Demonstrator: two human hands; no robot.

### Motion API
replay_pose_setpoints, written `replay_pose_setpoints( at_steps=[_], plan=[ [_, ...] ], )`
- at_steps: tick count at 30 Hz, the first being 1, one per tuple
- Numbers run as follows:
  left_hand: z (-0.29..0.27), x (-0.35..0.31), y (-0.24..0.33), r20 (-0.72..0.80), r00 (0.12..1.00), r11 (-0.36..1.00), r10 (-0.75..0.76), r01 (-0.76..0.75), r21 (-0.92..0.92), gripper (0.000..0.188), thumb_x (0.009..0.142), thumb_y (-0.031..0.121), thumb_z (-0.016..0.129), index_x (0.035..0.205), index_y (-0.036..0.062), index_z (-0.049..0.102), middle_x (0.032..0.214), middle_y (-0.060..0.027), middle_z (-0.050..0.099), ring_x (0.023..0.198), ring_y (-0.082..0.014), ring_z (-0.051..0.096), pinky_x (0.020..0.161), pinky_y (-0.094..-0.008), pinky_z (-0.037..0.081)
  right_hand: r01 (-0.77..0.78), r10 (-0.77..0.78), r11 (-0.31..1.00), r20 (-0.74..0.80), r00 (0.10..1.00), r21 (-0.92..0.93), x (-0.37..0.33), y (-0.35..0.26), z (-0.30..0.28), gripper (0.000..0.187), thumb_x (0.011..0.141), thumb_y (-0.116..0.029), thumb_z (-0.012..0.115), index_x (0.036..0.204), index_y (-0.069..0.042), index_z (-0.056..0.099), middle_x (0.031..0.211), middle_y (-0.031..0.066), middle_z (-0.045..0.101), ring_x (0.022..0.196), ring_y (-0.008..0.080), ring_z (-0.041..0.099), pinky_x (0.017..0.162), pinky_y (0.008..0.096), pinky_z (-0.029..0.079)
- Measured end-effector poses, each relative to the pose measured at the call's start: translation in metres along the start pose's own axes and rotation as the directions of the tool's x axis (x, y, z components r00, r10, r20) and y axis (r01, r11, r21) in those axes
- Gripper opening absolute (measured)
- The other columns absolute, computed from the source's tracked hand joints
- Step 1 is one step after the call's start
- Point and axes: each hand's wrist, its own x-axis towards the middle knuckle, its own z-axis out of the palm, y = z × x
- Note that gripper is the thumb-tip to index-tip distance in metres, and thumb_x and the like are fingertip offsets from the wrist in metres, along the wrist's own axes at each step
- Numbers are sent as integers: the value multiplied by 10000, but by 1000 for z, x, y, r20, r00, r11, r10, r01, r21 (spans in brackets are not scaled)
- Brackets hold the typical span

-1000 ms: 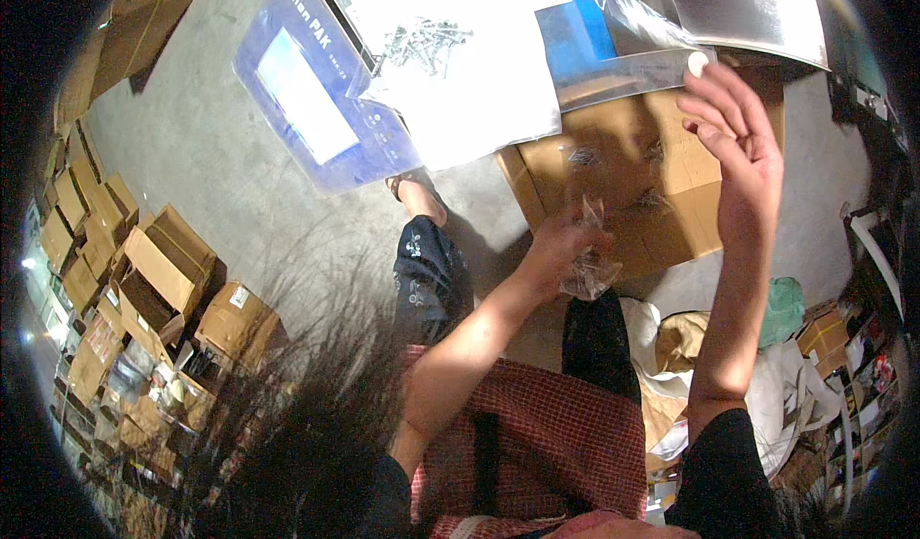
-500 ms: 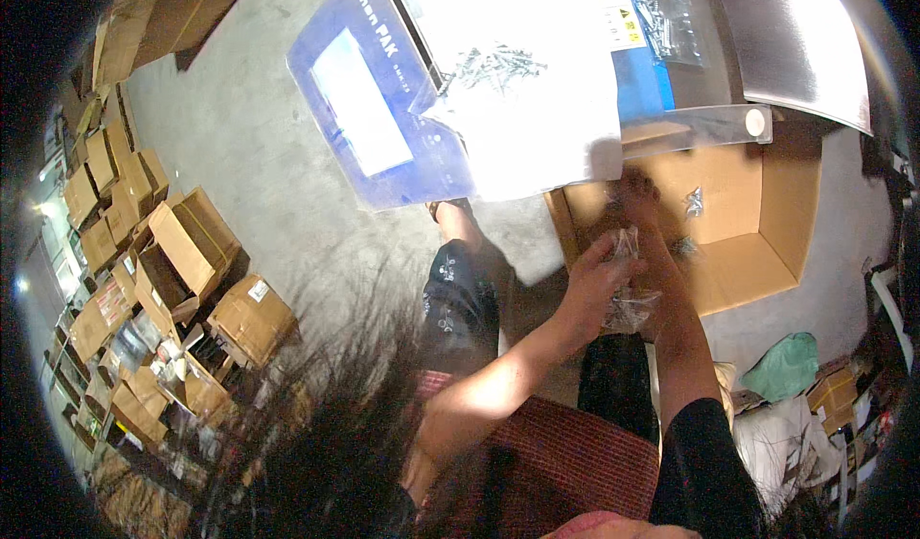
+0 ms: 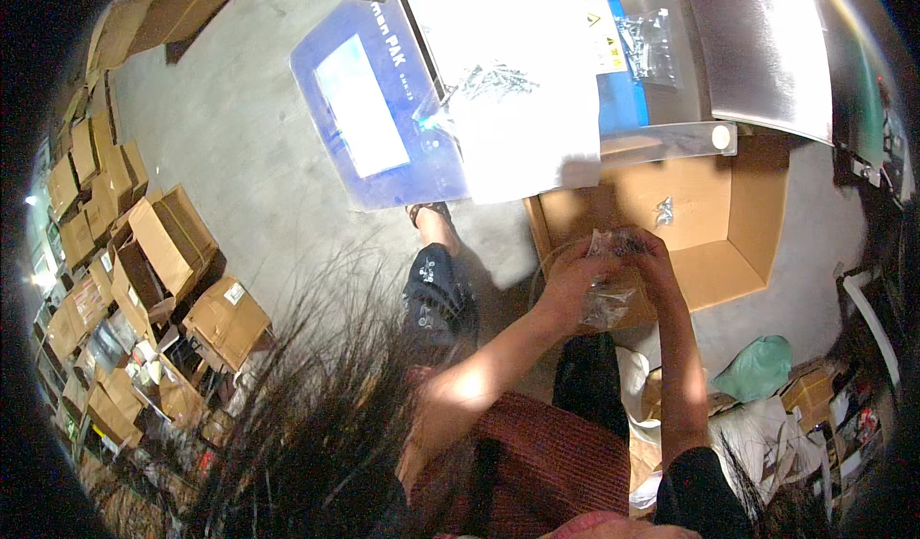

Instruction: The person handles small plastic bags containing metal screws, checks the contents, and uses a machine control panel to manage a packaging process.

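My left hand [image 3: 569,273] is closed on a small clear plastic bag [image 3: 606,305], whose crinkled lower part hangs below the fingers. My right hand [image 3: 654,256] meets it from the other side, fingers curled against the bag's upper part. What lies inside the bag is too blurred to make out. Both hands are above the near side of an open cardboard box [image 3: 752,256]. Inside that box rests a small packet of metal hardware [image 3: 664,211]. Beyond, loose screws [image 3: 498,81] lie in a heap on a bright white surface [image 3: 532,146].
A blue machine panel [image 3: 422,146] stands left of the white surface. A clear plastic strip [image 3: 671,142] crosses the box's far edge. Farther right are a bag of screws [image 3: 650,45] and a shiny metal plate [image 3: 762,55]. Cardboard boxes [image 3: 172,242] pile up at left.
My right hand has drawn back toward me from the box's far edge and joined my left hand at the bag. The whole view has shifted slightly.
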Motion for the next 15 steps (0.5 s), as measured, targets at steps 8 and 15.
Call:
replay_pose_setpoints(
  at_steps=[8,15],
  plan=[
    [17,-19,35,13,993,992,115,-114,-47,305,851,86,652,1152,63,607,1004,-78,636,890,-207,645,727,-367,578,52,-50,996,-21,999,71,-34,-115,7,249,810,-165,644,1024,-38,647,823,2,621,779,123,593,719,284,476],
    [8,-7,22,-90,976,948,-196,165,-272,336,871,111,657,1187,35,573,1034,-96,627,887,-233,669,741,-399,593,299,-220,900,-261,940,318,-43,-185,8,301,899,-229,650,1116,-20,647,922,30,641,804,118,613,693,257,502]
  ],
)
